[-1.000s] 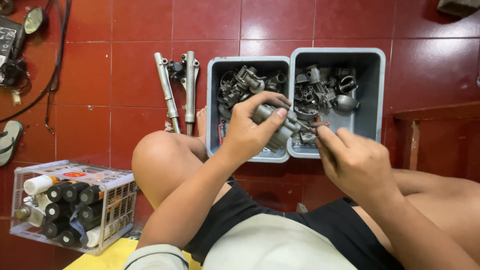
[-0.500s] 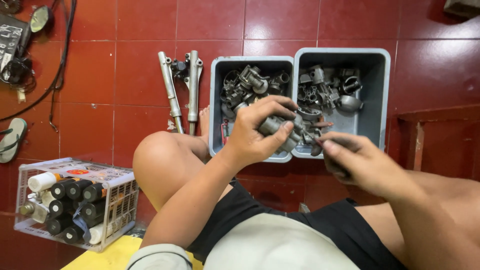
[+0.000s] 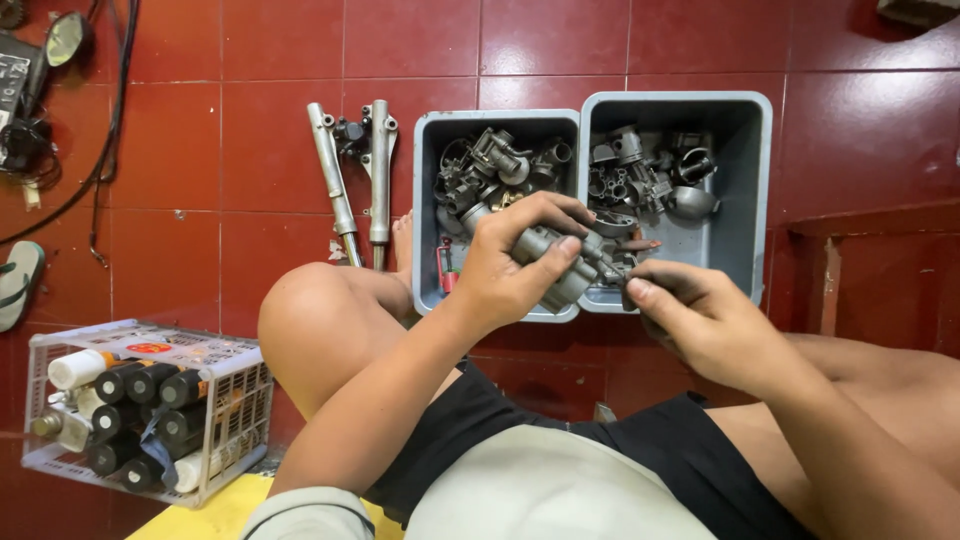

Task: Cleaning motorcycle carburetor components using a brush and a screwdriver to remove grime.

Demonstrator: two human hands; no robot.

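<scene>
Gripping a grey metal part (image 3: 560, 265) over two grey bins (image 3: 600, 105) of similar parts on the red tiled floor (image 3: 280, 130), the left hand (image 3: 505, 275) clamps it; the right hand (image 3: 700, 320) pinches its end, fingers together.

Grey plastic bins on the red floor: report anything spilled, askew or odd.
Nothing spilled. Both grey plastic bins sit upright side by side, grey metal parts heaped loosely inside. Two silver fork tubes lie beside them on the red tiled floor.
</scene>
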